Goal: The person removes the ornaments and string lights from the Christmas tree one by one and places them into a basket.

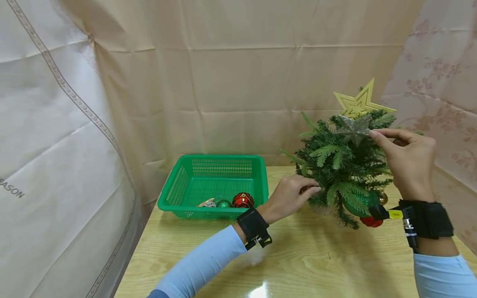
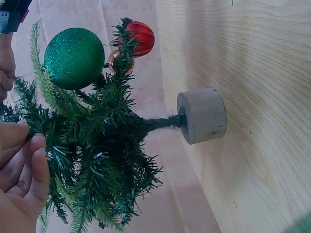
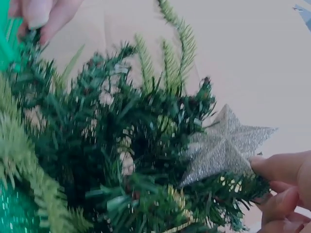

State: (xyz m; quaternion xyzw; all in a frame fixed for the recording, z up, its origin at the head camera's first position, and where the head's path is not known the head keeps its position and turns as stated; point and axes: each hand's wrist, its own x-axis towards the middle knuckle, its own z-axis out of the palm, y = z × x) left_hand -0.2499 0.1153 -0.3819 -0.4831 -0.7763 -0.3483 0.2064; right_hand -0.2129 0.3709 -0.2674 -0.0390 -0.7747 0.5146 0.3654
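Observation:
A small artificial Christmas tree (image 1: 343, 165) stands at the right of the table on a round pale base (image 2: 204, 115). A gold star (image 1: 358, 103) tops it. Just below, my right hand (image 1: 413, 159) pinches one point of a silver glitter star (image 3: 228, 145) against the upper branches. With thumb and fingertips my left hand (image 1: 292, 194) pinches a branch tip on the tree's left side, seen also in the left wrist view. A green glitter ball (image 2: 74, 58), a red ball (image 2: 142, 39) and a small copper ball (image 2: 121, 62) hang low on the tree.
Left of the tree sits a green plastic basket (image 1: 212, 210). Inside, near its front wall, lie a red ball (image 1: 243, 200), a green glitter ball (image 1: 224, 203) and a small pale item (image 1: 208, 203). Cloth curtains (image 1: 238, 82) hang behind and beside the wooden table (image 1: 298, 256).

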